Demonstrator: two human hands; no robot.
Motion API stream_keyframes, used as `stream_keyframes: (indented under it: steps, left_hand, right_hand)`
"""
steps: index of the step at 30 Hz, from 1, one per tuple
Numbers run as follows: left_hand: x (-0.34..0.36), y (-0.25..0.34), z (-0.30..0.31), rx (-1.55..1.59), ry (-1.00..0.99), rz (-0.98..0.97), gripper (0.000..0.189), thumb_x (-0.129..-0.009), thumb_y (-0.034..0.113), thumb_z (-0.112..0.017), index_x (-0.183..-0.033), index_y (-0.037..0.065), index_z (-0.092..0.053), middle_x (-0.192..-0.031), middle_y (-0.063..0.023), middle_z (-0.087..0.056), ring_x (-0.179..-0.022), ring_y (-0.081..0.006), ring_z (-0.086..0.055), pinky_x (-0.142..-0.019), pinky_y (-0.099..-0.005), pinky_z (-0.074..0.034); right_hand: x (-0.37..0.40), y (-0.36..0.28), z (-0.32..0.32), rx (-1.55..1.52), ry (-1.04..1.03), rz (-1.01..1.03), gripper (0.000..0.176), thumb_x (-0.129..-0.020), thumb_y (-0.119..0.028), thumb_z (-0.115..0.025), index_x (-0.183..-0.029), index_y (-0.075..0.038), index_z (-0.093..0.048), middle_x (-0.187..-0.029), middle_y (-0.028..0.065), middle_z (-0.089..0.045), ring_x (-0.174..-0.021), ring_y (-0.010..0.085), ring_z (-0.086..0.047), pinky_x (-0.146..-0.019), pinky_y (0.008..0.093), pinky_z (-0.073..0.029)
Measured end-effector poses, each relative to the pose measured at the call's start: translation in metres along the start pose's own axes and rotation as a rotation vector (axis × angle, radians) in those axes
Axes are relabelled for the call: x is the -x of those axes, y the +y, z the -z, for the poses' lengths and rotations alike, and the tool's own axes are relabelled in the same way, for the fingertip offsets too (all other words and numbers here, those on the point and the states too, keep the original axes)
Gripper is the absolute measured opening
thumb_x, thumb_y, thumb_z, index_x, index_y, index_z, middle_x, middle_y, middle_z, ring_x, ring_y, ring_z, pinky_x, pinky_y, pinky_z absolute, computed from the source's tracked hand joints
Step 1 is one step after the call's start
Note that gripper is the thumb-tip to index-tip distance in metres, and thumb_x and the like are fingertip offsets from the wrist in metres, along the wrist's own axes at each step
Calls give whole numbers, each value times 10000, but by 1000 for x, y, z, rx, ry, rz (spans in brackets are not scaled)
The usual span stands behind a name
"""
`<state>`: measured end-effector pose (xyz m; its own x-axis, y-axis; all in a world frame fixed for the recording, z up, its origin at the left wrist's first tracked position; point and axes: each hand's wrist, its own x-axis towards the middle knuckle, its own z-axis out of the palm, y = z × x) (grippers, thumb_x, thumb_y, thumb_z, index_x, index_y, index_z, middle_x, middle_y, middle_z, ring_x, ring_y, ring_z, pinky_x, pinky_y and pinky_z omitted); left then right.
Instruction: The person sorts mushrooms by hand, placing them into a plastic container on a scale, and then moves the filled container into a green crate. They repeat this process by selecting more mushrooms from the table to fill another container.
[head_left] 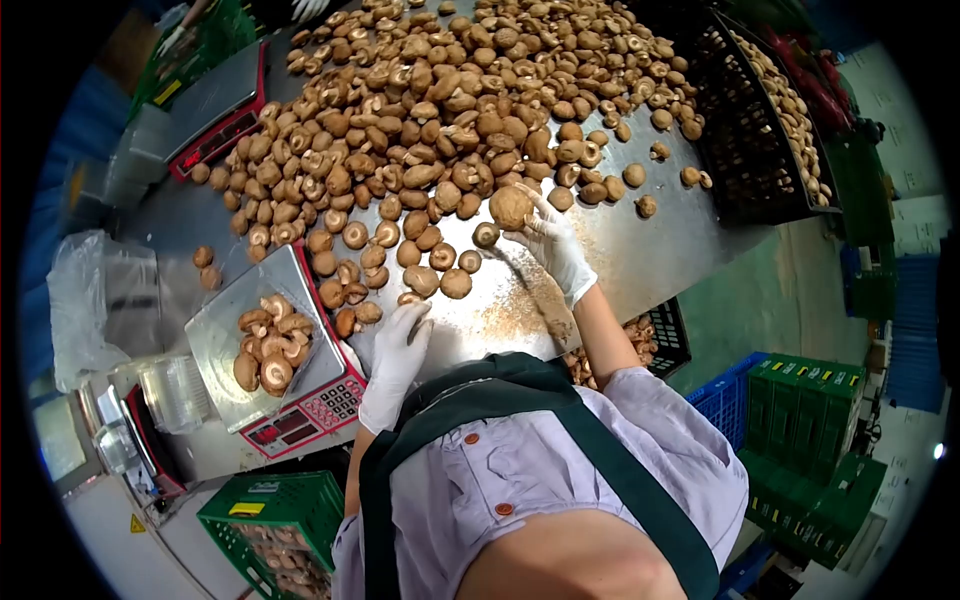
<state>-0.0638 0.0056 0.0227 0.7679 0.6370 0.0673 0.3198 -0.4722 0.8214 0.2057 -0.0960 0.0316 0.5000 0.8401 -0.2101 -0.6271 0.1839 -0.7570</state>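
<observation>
Fingers of the right hand [552, 245] clamp a large mushroom [510, 207] at centre frame; left hand [393, 360] fingers lie extended, flat, beside the scale [320, 412], lower left.

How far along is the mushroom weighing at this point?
Done: a handful of mushrooms already lie in the tray on the scale. In hand: the right hand holds a large mushroom above the table, while the left hand rests flat beside the scale. Left: the big pile covers most of the table.
</observation>
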Motion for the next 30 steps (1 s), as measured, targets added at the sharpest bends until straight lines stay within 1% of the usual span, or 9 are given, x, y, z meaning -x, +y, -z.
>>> stream_keyframes:
  steps: [6, 9, 11, 19, 23, 27, 28, 29, 30]
  left_hand:
    - [-13, 27, 11, 29, 188, -106, 475, -743, 75, -664, -1192, 5, -525, -1177, -172, -550, -1093, -294, -540, -924, -332, -432]
    - [-16, 35, 20, -32, 260, -163, 657, -673, 202, -755, -1237, 3, -482, -1245, -192, -492, -1134, -305, -513, -943, -339, -420]
    - [-16, 34, 24, -32, 247, -195, 604, -680, 210, -760, -1195, 3, -521, -1223, -177, -508, -1142, -310, -501, -951, -350, -411]
    - [14, 28, 53, -19, 295, -61, 485, -689, 176, -754, -1119, 24, -589, -1163, -140, -562, -1070, -261, -561, -907, -321, -449]
    - [21, 30, 99, -85, 574, -43, 411, -682, 138, -752, -1055, 23, -623, -1123, -126, -597, -997, -224, -605, -883, -307, -483]
    - [24, 1, 142, -12, 993, -73, 437, -661, 70, -754, -1064, -9, -605, -1099, -139, -607, -1001, -261, -603, -864, -299, -490]
    - [28, -2, 153, -263, 925, -57, 514, -725, 176, -721, -1183, 26, -541, -1205, -142, -545, -1100, -305, -538, -935, -423, -431]
    - [28, -6, 153, -261, 927, -57, 514, -725, 176, -721, -1183, 26, -541, -1205, -142, -545, -1100, -305, -538, -935, -423, -431]
    - [28, -12, 151, -612, 693, 96, 555, -764, 251, -676, -1243, 46, -487, -1265, -139, -493, -1156, -316, -483, -964, -495, -363]
  right_hand:
    - [10, 25, -50, -16, -276, -168, 646, -813, -144, -652, -1357, -8, -331, -1265, 155, -462, -1066, 249, -552, -847, 349, -515]
    - [17, 41, -66, 151, -415, -297, 575, -848, -106, -587, -1356, 2, -340, -1239, 128, -483, -1078, 198, -528, -871, 285, -459]
    - [29, 44, -87, 504, -477, -198, 550, -855, -63, -557, -1355, 15, -343, -1256, 121, -480, -1085, 175, -511, -913, 283, -420]
    - [27, 59, -109, 661, -480, -236, 526, -874, -57, -570, -1345, 16, -348, -1292, 124, -479, -1127, 187, -511, -897, 280, -458]
    - [23, 58, -114, 665, -500, -285, 430, -895, -86, -549, -1290, 26, -421, -1183, 121, -574, -1088, 185, -553, -922, 288, -444]
    - [26, 56, -121, 782, -489, -306, 383, -895, -76, -531, -1255, 36, -463, -1157, 122, -597, -1078, 172, -561, -922, 274, -442]
    - [28, 55, -123, 825, -466, -316, 357, -889, -65, -532, -1230, 35, -493, -1137, 113, -612, -1062, 163, -570, -913, 267, -447]
    - [28, 57, -120, 828, -466, -316, 357, -889, -65, -532, -1230, 35, -493, -1137, 113, -612, -1062, 163, -570, -913, 267, -447]
    - [27, 61, -116, 863, -480, -300, 339, -888, -64, -532, -1213, 28, -514, -1122, 105, -621, -1042, 158, -578, -900, 263, -452]
